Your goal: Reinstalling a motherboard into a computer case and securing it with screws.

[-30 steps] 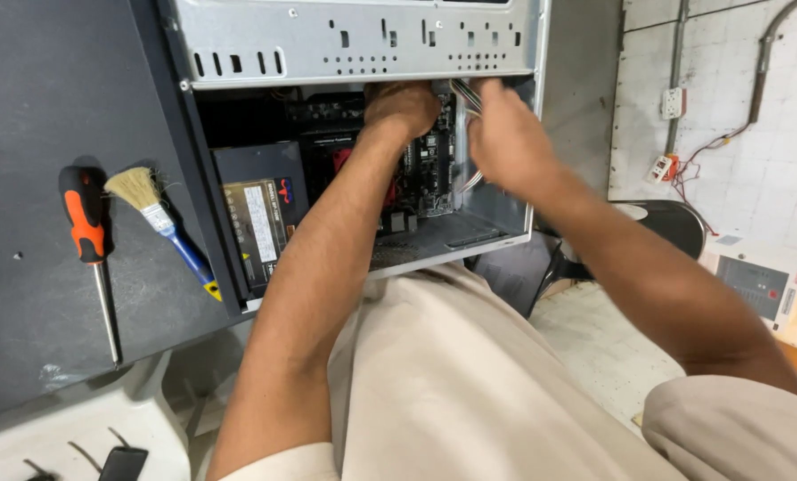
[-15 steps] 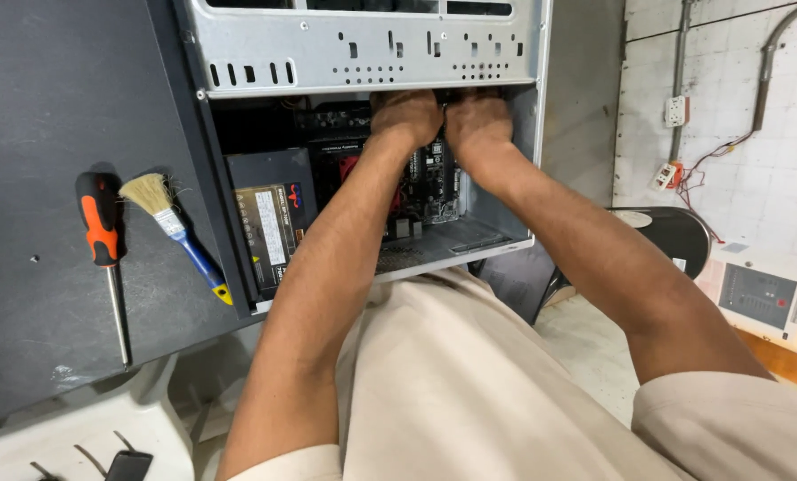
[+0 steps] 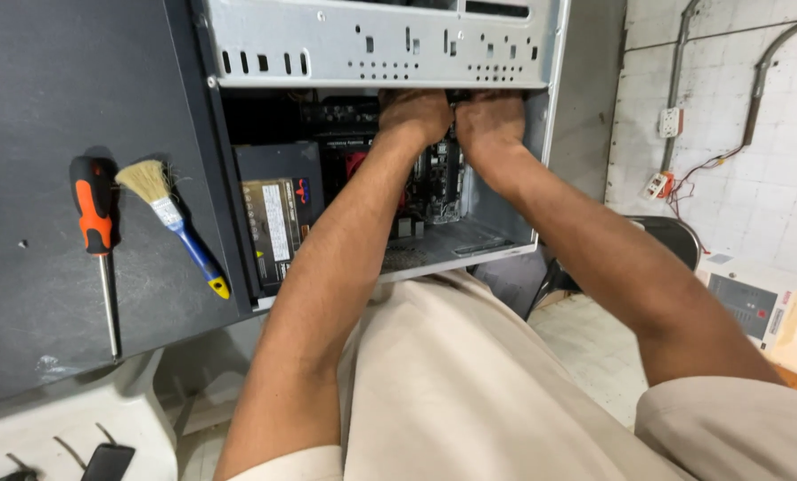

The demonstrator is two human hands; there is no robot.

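A: Where are your hands rn?

B: Both are up inside the open computer case. Your left hand and right hand sit side by side, nearly touching, right under the perforated metal drive bay, just above the motherboard.

A: Fingers gripping anything?

B: Can't tell. Your fingers curl in behind the bay's edge, so only knuckles and backs of hands show. Whatever they're on is hidden, maybe a cable or connector, but that's a guess.

A: How will the stuff in there handle?

B: Judging by looks: the board's stiff but fragile, w/ small parts on it, so take hold by edges or a connector body, not components. The case is rigid sheet metal, likely w/ sharp edges.

A: What else is around?

B: The power supply sits at the left of the case interior. On the dark panel beside it lie an orange-handled screwdriver and a small blue-handled brush, well apart from your hands. The case top is cut off by the frame.
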